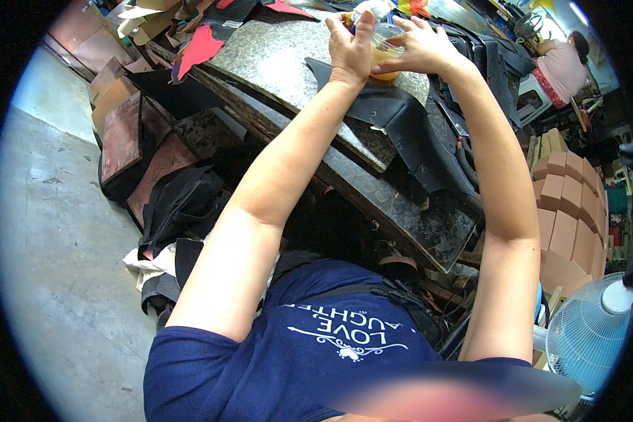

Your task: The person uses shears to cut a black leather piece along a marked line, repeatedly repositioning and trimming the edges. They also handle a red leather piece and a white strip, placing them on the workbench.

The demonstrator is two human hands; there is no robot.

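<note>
At the far end of the table my right hand (pixel 429 50) is closed around a clear jar (pixel 388 35) with yellow contents, its fingers spread over the right side and rim. Close against the jar's left side is my left hand (pixel 350 50), fingers curled and thumb raised. What the left fingers hold is mostly hidden. A crumpled white thing (pixel 373 8) shows just beyond that thumb. Beneath the hands lies a speckled grey slab (pixel 267 53), with a black curved piece of material (pixel 401 116) draped over its near edge.
Red and black cut pieces (pixel 198 50) lie on the table's left. More black material (pixel 499 60) is heaped at right. Brown boxes (pixel 566 193) are stacked on the right, above a fan (pixel 589 334). Another person (pixel 561 67) sits at the far right. Boards (pixel 123 133) lean at left.
</note>
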